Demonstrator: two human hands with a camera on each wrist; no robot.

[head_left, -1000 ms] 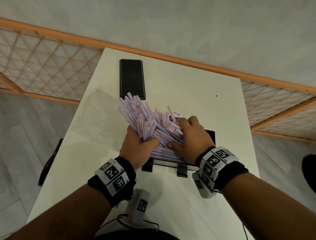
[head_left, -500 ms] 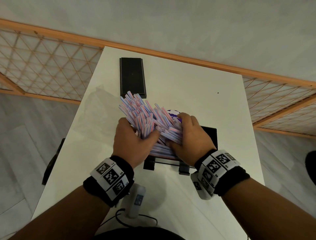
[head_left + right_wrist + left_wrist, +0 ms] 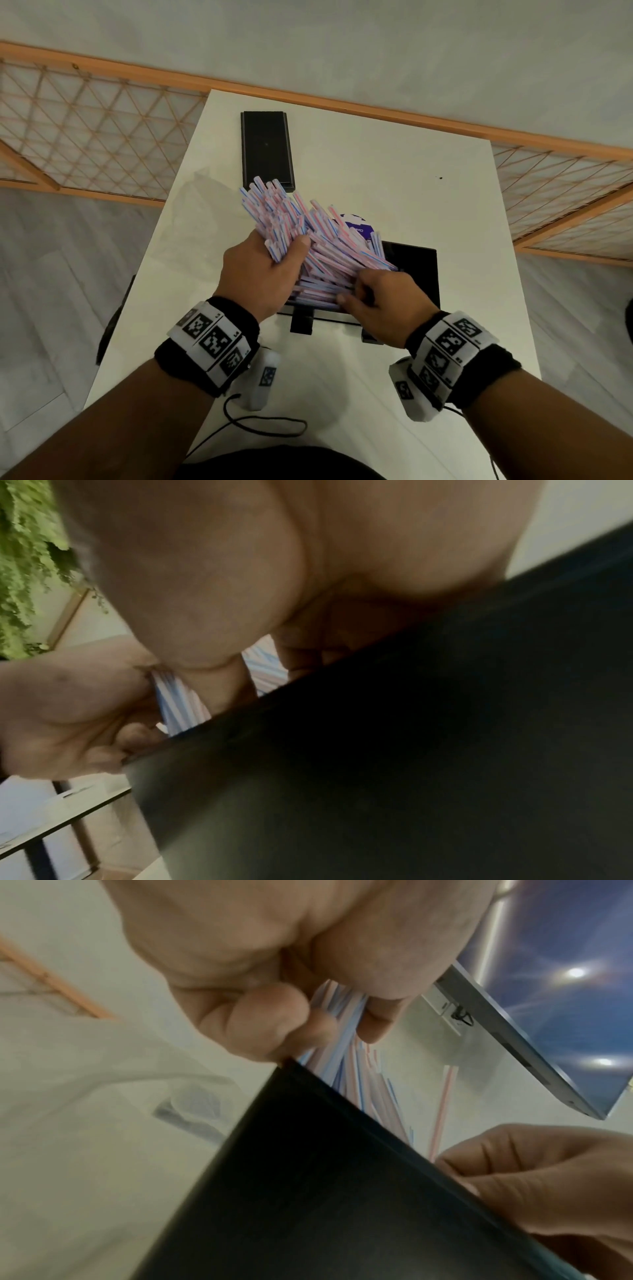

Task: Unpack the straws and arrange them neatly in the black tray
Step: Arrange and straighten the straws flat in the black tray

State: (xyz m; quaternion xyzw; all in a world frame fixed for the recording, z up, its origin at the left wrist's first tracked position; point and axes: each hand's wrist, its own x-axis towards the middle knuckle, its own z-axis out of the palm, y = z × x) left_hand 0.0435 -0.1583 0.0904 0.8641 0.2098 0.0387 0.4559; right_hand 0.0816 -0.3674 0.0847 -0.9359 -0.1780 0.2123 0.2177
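Note:
Several pink-and-blue striped straws [image 3: 308, 240] are heaped over the black tray [image 3: 416, 267] in the middle of the white table [image 3: 394, 164]. My left hand [image 3: 267, 270] grips a thick bundle of them that fans up and to the left. My right hand [image 3: 373, 294] lies at the near side of the heap, fingers curled on the straws lying in the tray. In the left wrist view, my left fingers [image 3: 267, 1020] wrap the straws [image 3: 342, 1053] above the tray wall [image 3: 308, 1177]. In the right wrist view, the tray [image 3: 411, 750] hides most of the straws [image 3: 178, 704].
A second long black tray [image 3: 267, 150] lies at the far side of the table. A purple round label [image 3: 356, 224] peeks out behind the straws. Clear plastic wrap [image 3: 202, 195] lies near the table's left edge. A wooden lattice fence [image 3: 85, 130] runs behind.
My left hand has gathered its bundle tighter and raised it from the heap. My right hand has slid from the top of the pile to its near edge.

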